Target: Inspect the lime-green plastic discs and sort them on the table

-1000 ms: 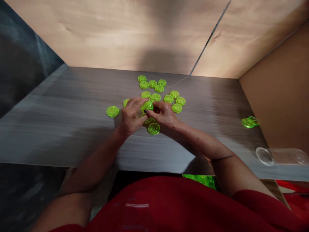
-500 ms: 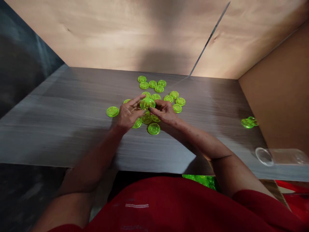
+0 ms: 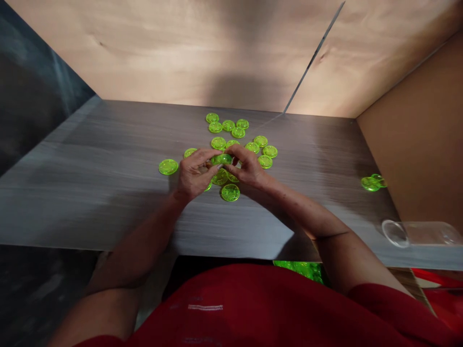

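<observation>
Both hands grip one translucent green disc [image 3: 222, 159] between them, raised over the middle of the table. My left hand [image 3: 195, 174] pinches its left side with thumb and fingers. On the right side, my right hand [image 3: 246, 166] holds the rim between thumb and fingertips. Several similar green discs lie below and around the hands, among them one nearer my body [image 3: 230, 193], one at the left [image 3: 168, 167] and one at the right [image 3: 270, 151]. Parts of the discs under the fingers are hidden.
A clear plastic cylinder [image 3: 421, 233] lies on its side at the right front. Near the brown right wall [image 3: 419, 130] are a few green discs [image 3: 371, 184]. A wooden panel [image 3: 155, 53] rises behind the grey table [image 3: 119, 144]. Green material [image 3: 300, 270] shows below the front edge.
The held disc has tilted and lowered slightly. The fingers of my left hand have closed onto it, and my right hand's fingers have shifted over its upper rim.
</observation>
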A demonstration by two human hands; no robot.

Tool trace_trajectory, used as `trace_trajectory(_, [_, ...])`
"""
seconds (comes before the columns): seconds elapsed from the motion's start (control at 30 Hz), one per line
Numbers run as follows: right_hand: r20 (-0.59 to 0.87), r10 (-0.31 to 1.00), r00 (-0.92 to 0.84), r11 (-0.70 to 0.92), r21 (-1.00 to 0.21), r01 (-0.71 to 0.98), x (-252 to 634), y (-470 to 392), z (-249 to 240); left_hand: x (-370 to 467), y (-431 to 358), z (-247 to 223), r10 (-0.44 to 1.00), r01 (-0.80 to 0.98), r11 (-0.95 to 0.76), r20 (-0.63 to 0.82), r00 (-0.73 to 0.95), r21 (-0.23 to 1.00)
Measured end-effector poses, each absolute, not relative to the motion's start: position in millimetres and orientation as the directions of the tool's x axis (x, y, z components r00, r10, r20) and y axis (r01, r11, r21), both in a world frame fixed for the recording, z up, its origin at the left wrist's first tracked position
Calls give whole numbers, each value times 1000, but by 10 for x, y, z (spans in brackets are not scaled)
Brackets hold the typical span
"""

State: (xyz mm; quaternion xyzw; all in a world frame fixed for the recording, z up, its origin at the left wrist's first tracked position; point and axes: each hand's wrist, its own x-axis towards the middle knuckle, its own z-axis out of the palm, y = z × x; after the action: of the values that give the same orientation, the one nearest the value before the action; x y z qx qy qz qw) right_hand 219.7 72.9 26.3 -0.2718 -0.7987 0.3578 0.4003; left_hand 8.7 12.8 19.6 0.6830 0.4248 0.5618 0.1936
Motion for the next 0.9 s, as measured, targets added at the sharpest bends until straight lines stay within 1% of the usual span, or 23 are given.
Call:
trace_trajectory(0.13, [474, 711, -519, 623, -767, 155, 2180, 711, 234, 67, 129, 187, 782, 396, -580, 623, 25, 712])
trace_trajectory(0.3, [446, 718, -535, 597, -789, 143, 2188, 661, 313, 61, 105, 208, 781, 406, -584, 623, 45, 703])
trace_trajectory(0.43, [352, 771, -530, 483, -867, 126, 2172, 651, 328, 55, 106, 202, 807, 384, -553, 591, 25, 739])
trace_trajectory(0.57, [287, 813, -507, 316, -948, -29, 2108, 700, 237, 36, 135, 158, 841, 306, -512, 541, -14, 803])
trace_trajectory(0.67, [277, 810, -516, 245, -961, -132, 2076, 735, 171, 29, 142, 154, 841, 289, -519, 540, 8, 804])
trace_trajectory(0.77, [297, 796, -528, 259, -955, -146, 2080, 737, 152, 30, 123, 190, 799, 356, -573, 600, 43, 738])
trace_trajectory(0.9, [335, 790, -514, 374, -927, -29, 2123, 701, 204, 18, 95, 235, 749, 455, -613, 659, 74, 646])
